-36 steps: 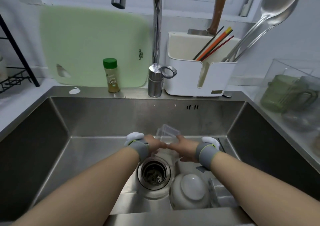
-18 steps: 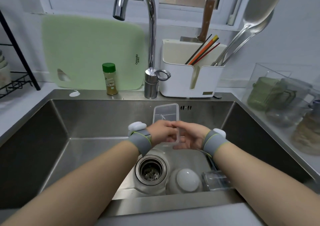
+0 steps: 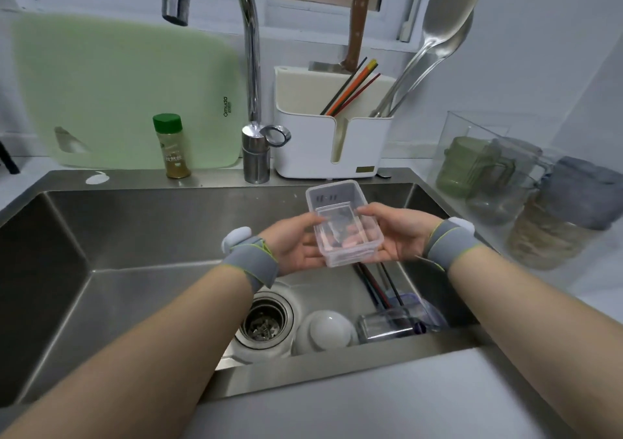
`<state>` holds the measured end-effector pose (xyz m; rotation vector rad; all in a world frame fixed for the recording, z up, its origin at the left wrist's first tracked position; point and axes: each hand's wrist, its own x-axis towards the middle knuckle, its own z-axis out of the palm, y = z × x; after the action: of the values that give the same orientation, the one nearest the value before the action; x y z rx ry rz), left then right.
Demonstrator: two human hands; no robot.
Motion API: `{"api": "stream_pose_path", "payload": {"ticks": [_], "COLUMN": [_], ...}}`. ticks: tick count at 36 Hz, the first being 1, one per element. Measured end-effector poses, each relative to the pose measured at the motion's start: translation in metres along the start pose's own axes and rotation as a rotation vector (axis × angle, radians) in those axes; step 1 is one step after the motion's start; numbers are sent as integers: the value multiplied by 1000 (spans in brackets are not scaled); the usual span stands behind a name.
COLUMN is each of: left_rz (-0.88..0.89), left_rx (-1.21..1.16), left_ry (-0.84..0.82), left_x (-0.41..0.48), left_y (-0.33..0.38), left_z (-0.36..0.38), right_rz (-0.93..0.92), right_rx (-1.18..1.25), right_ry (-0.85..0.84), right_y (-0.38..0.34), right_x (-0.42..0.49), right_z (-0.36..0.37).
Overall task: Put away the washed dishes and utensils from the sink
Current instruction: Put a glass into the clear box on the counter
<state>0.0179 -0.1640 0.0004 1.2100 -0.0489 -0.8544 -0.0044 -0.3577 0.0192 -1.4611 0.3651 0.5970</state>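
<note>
A clear rectangular plastic container (image 3: pixel 340 217) is held open side up above the steel sink (image 3: pixel 141 236). My left hand (image 3: pixel 296 241) grips its left side and my right hand (image 3: pixel 396 233) cups its right side and bottom. Below, on the sink floor, lie an overturned white bowl (image 3: pixel 326 332), a clear glass (image 3: pixel 391 324) on its side, dark chopsticks (image 3: pixel 374 285) and a purple-rimmed clear lid (image 3: pixel 428 314) partly hidden under them.
A tall faucet (image 3: pixel 251 67) rises behind the sink. A white utensil holder (image 3: pixel 332 145) with chopsticks, a knife and big spoons stands behind the container. A spice bottle (image 3: pixel 171 145) and green cutting board (image 3: pixel 111 91) are at the back left. Mugs and jars (image 3: pixel 505 182) crowd the right counter.
Both hands have lifted the clear container from near the sink floor up and to the right, and turned it open side up.
</note>
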Motion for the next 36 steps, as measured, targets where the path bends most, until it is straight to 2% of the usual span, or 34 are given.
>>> {"api": "stream_pose_path", "payload": {"ticks": [5, 8, 10, 12, 14, 15, 18, 21, 29, 32, 36], "left_rz": [-20, -20, -21, -31, -41, -44, -49, -56, -89, -105, -181], "left_rx": [-19, 29, 80, 129, 190, 218, 263, 271, 317, 305, 333], "left_ry": [-26, 2, 25, 51, 71, 78, 80, 64, 97, 189, 312], "left_x": [6, 7, 8, 10, 12, 13, 14, 14, 17, 25, 40], "left_y": [-10, -18, -21, -24, -27, -28, -30, -30, -35, -40, -44], "left_z": [-3, -10, -13, -16, -19, -20, -19, -19, -21, -29, -42], "right_rz": [11, 25, 43, 111, 257, 351, 611, 690, 511, 465, 311], "right_rx": [-75, -199, -416, -810, -1190, -1273, -1266, -1263, -962, -950, -910], "right_ry": [21, 126, 260, 366, 376, 356, 222, 161, 281, 324, 411], "right_y": [10, 22, 31, 38, 41, 43, 51, 57, 61, 58, 53], "right_x": [-2, 2, 5, 3, -1, -3, -3, -4, 3, 7, 5], "right_z": [-18, -27, -34, -38, -41, -42, -43, -40, -41, -40, -36]}}
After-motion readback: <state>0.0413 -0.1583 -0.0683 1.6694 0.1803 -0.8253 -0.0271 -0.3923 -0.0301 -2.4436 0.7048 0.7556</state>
